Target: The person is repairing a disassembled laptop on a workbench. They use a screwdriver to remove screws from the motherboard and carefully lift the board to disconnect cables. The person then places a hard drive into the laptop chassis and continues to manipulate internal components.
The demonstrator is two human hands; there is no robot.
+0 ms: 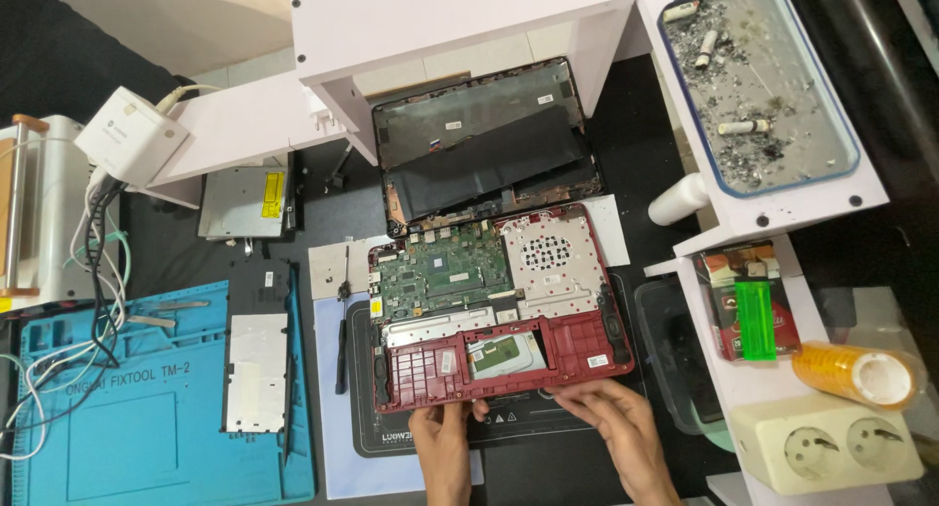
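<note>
Resting both hands, left hand (442, 430) and right hand (608, 418), on red laptop chassis (577, 345) (near edge)

Black bench (636, 164): blue repair mat (147, 428) left, dark mat (518, 423) centre under red laptop chassis (577, 345), optical drive (240, 203).

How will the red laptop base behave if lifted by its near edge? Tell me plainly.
The laptop base would probably flex: it is a thin open shell, with both hands only at its near edge. It likely feels heavier toward the far side, where the green board sits. The exposed board looks fragile, so twisting seems risky.
</note>
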